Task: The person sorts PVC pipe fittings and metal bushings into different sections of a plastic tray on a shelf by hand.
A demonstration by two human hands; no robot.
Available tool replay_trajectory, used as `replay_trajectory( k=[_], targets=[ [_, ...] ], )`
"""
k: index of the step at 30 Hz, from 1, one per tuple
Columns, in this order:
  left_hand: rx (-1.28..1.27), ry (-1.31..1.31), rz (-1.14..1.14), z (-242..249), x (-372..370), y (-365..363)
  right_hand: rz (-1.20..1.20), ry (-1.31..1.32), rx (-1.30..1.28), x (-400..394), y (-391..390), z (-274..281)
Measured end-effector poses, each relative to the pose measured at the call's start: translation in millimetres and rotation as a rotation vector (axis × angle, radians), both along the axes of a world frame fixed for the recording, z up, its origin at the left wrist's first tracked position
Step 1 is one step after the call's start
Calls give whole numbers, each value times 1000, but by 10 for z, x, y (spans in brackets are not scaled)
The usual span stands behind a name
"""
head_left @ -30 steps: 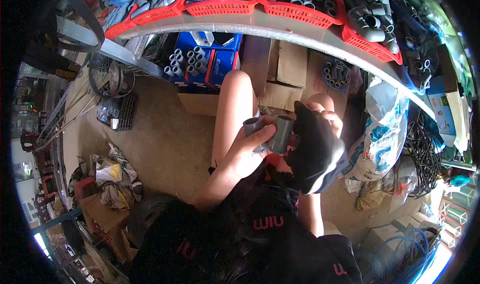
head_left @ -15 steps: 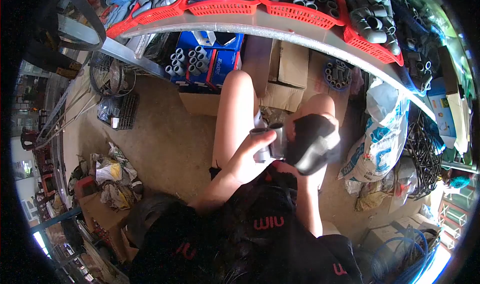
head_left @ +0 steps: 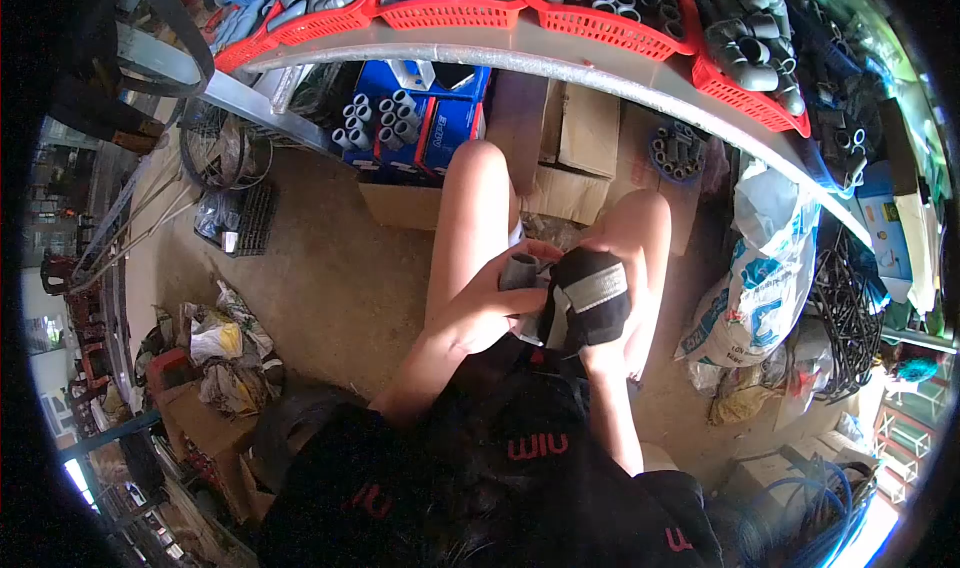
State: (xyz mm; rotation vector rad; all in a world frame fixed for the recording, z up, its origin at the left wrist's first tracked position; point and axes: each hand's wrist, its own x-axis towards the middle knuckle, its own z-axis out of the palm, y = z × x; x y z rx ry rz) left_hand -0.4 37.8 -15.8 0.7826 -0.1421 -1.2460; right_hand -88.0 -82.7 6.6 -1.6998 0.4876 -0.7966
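My left hand [head_left: 486, 303] is wrapped round a short grey plastic pipe fitting [head_left: 518, 271], its open end facing up, above my lap. Right beside it, a black cloth [head_left: 592, 320] with a light grey strip covers most of my right hand [head_left: 602, 356]. The fingers of that hand are largely hidden by the cloth, which it grips close against the fittings. Part of another pale grey surface shows below my left fingers, but I cannot make out its shape.
Red baskets [head_left: 450, 13] of grey fittings line the shelf ahead. Under it stand a blue box [head_left: 448, 138] with several fittings on top, cardboard boxes [head_left: 585, 133] and a round basket of fittings [head_left: 677, 153]. A white sack [head_left: 765, 278] is at the right; crumpled bags [head_left: 230, 353] lie left.
The black cloth has moved left towards my left hand and now touches or overlaps what it holds. Two fittings showed in my left hand before; one shows clearly now.
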Motion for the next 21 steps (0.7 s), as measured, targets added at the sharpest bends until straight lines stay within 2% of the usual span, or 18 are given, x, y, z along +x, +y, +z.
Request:
replay_trajectory(
  k=[3,4,6,7,8,9,10,12,15,18,20,21],
  targets=[
    [50,194,22,-50,-5,5,-36,-2,149,25,14,-103],
    [2,365,36,-115,5,14,-10,51,169,-3,-38,-163],
    [-55,479,124,-67,28,10,46,161,205,-58,-142,-281],
    [-83,536,169,-31,45,5,219,220,-61,-58,-360,-58],
    [-57,550,218,-21,73,12,243,236,-165,-77,-437,-41],
    [-108,493,189,-85,123,47,198,229,-164,-109,-506,-172],
    [-127,575,269,-133,159,49,143,211,-122,-164,-557,-337],
    [-156,709,417,-128,223,49,-37,104,156,-277,-555,-915],
    [-170,634,483,-162,344,78,-208,-115,640,-427,-749,-1471],
    [-278,548,518,-166,488,161,-216,-228,827,-479,-863,-1674],
    [-325,515,529,-194,578,218,-157,-58,539,-520,-940,-1713],
    [-306,593,613,-197,609,239,-119,142,219,-552,-1004,-1715]
  ],
)
